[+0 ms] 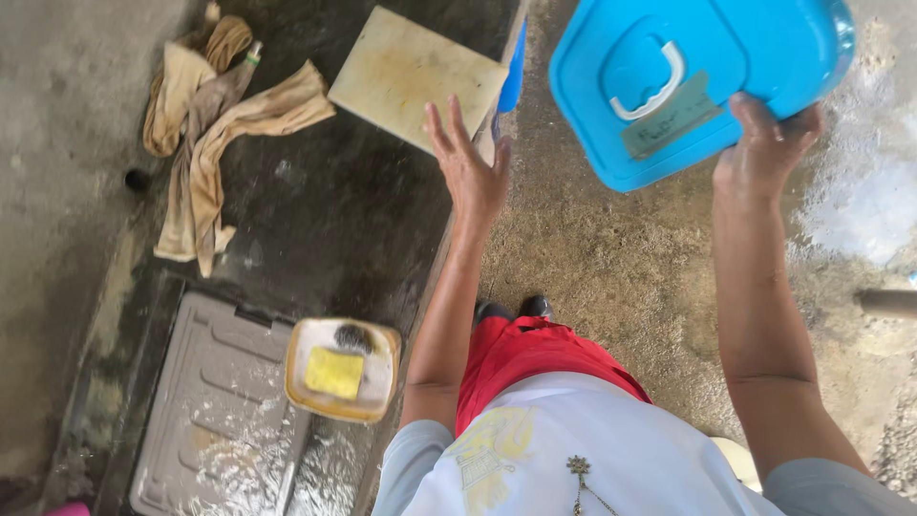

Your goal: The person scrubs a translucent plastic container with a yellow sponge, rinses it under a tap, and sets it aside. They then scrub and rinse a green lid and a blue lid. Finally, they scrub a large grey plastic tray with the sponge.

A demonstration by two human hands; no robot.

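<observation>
Overhead, right hand (764, 158) fingers pinch a blue lid (688, 76); left hand (470, 172) fingers spread near a cutting board (411, 76).

rough concrete floor (621, 268) — wet, glaring patch (860, 205) at right; dark damp counter (334, 220) left; daylight.

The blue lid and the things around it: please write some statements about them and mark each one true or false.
1. The right hand holds the blue lid by its edge. True.
2. The left hand grips the cutting board. False: its fingers are spread open, gripping nothing.
3. A yellow sponge lies in the small dish. True.
4. The lid's handle is black. False: it is white.
5. The cloth rags lie on the grey tray. False: they lie on the dark counter, apart from it.
</observation>
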